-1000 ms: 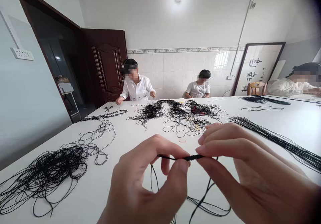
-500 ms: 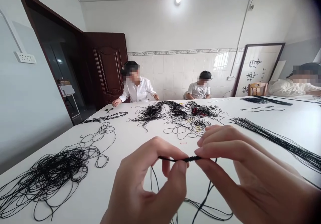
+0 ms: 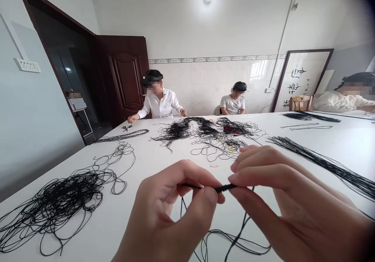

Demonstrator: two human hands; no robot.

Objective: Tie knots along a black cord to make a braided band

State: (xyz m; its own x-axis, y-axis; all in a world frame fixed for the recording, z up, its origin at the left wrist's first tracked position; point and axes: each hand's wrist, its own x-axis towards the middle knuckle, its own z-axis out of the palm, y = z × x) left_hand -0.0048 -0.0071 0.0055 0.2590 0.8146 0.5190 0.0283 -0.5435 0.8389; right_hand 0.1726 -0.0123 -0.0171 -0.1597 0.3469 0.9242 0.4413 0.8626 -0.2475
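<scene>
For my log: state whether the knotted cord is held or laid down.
Held: the left hand and right hand pinch the knotted cord, its strands hanging below.

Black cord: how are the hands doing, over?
Left hand and right hand pinching knotted black cord. Short stretch visible between them, unobstructed. Cord tangle lies apart, to the left.

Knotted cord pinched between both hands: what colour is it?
Black; the knotted cord shows best in the head view.

Open table point(image 3: 113, 219) between left hand point(image 3: 158, 223) and string tangle point(image 3: 67, 193), string heap point(image 3: 178, 131) blocking far middle, cord bundle point(image 3: 322, 161) obstructing beyond right hand point(image 3: 293, 203)
</scene>
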